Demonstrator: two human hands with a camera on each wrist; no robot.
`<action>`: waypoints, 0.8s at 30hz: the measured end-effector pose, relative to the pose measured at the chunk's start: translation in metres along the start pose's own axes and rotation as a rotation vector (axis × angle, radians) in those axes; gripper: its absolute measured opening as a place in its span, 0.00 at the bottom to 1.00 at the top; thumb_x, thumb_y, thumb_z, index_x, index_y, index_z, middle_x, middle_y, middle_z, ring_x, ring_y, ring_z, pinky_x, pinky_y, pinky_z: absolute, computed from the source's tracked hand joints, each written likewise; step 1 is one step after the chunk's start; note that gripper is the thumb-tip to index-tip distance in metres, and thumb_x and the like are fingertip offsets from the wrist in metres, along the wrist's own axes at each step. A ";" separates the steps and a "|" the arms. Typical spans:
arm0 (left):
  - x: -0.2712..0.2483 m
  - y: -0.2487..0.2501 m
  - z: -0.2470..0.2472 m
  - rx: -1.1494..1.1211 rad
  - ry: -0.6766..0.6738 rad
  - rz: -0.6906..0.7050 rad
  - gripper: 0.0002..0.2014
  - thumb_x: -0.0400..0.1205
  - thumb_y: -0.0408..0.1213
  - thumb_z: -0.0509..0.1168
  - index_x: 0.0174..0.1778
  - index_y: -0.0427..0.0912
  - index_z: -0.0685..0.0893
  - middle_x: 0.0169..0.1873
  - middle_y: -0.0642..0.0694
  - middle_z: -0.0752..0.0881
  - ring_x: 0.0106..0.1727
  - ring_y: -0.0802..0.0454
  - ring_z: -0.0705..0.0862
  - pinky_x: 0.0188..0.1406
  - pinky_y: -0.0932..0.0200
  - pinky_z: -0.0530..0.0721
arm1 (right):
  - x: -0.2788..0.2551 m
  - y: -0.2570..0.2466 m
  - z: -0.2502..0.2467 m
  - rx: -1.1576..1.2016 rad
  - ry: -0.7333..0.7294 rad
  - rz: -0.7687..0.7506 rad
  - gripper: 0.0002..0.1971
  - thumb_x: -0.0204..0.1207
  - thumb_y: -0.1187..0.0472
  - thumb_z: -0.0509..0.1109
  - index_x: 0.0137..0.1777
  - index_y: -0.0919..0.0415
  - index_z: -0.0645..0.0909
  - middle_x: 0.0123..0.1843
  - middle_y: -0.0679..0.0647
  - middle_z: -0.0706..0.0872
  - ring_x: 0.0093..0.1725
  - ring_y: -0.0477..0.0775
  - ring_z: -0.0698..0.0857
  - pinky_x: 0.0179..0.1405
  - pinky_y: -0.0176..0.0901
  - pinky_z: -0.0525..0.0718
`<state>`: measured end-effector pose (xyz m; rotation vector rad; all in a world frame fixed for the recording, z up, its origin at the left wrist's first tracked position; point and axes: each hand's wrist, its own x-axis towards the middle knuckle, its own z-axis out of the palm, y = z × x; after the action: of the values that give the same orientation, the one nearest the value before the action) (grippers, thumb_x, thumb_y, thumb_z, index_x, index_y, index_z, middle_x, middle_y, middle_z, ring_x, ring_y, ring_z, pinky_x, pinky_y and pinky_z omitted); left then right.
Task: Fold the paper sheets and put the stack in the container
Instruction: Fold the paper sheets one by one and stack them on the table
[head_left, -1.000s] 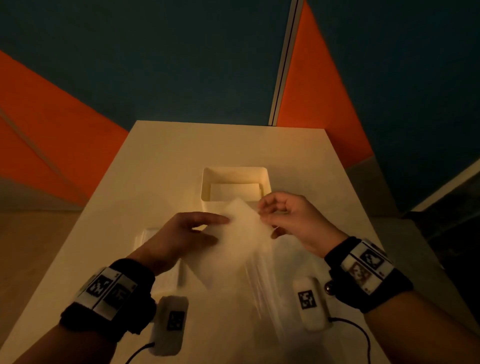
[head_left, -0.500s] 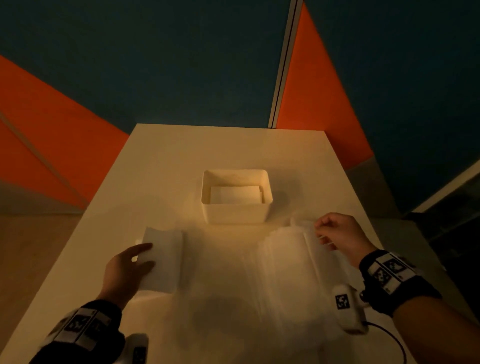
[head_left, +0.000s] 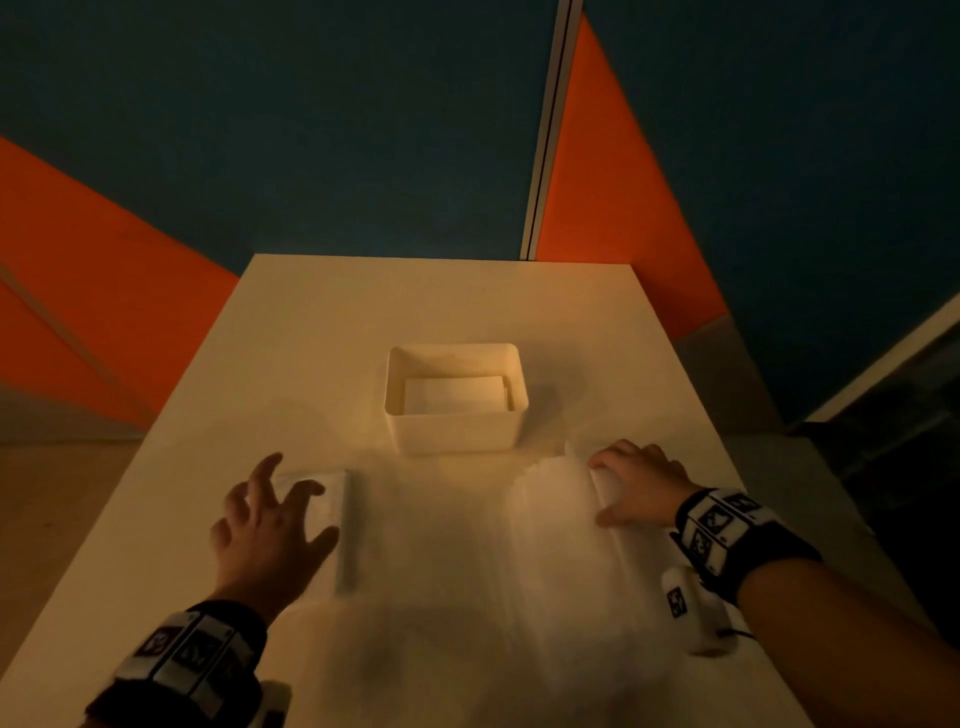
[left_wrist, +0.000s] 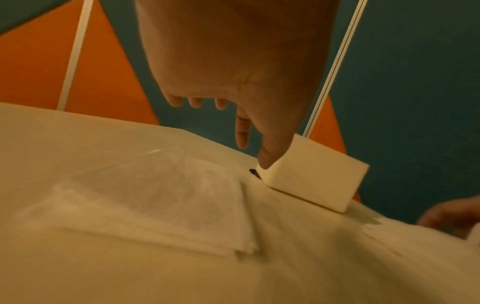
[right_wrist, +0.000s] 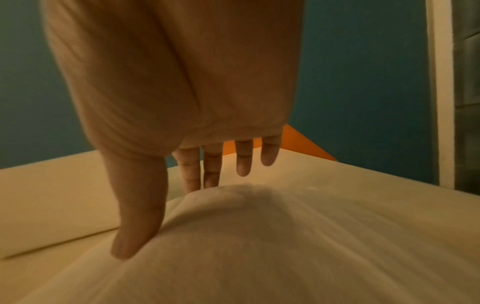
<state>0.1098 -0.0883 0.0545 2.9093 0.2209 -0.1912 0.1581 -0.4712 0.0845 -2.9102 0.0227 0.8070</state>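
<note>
The left hand (head_left: 270, 525) has left the folded stack (head_left: 327, 512) and now hovers over it, fingers spread, holding nothing. Beside the right hand (head_left: 636, 488), the loose sheet (head_left: 561, 525) has dropped flat; its fingers lie straight along the sheet's edge, apparently pressing, though blur hides detail. The container (head_left: 457, 434) sits just beyond both hands, folded paper already inside. The next fold looks ready.

No readable text, brand or number anywhere. Only black-and-white square code markers on the wristbands (head_left: 714, 525) and on the small white unit (head_left: 693, 608) just beside the right wristband.
</note>
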 end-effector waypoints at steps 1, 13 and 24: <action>-0.001 0.006 -0.001 -0.010 -0.015 0.038 0.27 0.73 0.58 0.69 0.67 0.59 0.75 0.80 0.46 0.47 0.78 0.35 0.51 0.73 0.32 0.64 | 0.002 -0.002 0.001 -0.020 -0.006 -0.004 0.36 0.66 0.43 0.77 0.73 0.43 0.67 0.74 0.45 0.66 0.72 0.59 0.66 0.69 0.54 0.68; -0.006 0.026 -0.011 -0.079 -0.218 0.205 0.20 0.76 0.58 0.65 0.65 0.70 0.72 0.79 0.54 0.50 0.79 0.45 0.52 0.75 0.37 0.62 | 0.000 -0.004 -0.009 0.138 0.229 -0.088 0.11 0.67 0.51 0.78 0.44 0.44 0.79 0.49 0.43 0.82 0.53 0.50 0.81 0.62 0.46 0.74; -0.009 0.075 -0.031 -0.941 -0.673 0.140 0.47 0.46 0.81 0.66 0.60 0.61 0.80 0.60 0.59 0.83 0.62 0.60 0.81 0.62 0.58 0.79 | -0.053 -0.054 -0.081 1.013 0.143 -0.409 0.05 0.76 0.71 0.69 0.42 0.62 0.77 0.40 0.61 0.86 0.38 0.53 0.85 0.37 0.40 0.82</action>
<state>0.1164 -0.1553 0.1011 1.7978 -0.0192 -0.7736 0.1570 -0.4282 0.1870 -1.9046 -0.1130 0.3443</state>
